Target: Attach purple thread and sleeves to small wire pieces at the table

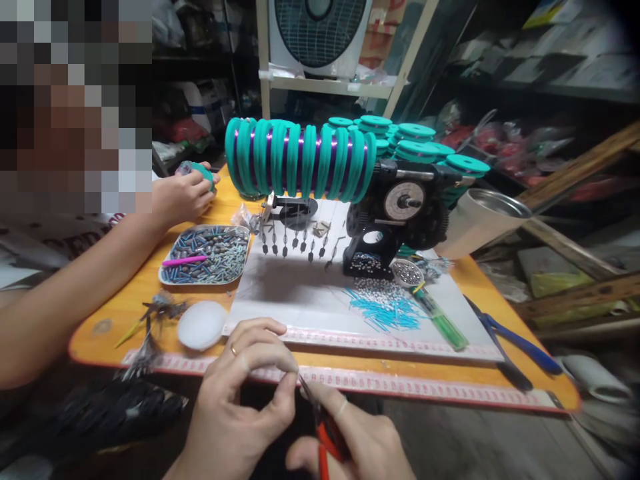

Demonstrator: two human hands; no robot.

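Observation:
My left hand (240, 393) is low at the table's front edge, its thumb and forefinger pinched on something too small to name. My right hand (350, 437) is just beside it, wrapped round red-handled pliers (325, 433) whose dark jaws meet the left fingertips. Beyond them lies a white work board (300, 287) with a scatter of thin teal tubes (385, 308) and small silver beads (373, 287). A row of rigged sinkers (295, 243) hangs at the board's far side.
A winding machine (395, 213) carries a bar of teal foam spools (300, 160). A tray (205, 255) holds several sinkers. Another person's hand (183, 193) holds a teal spool at the left. A white disc (201, 325), green-handled tool (443, 323), blue-handled pliers (520, 343) and metal can (483, 223) lie around.

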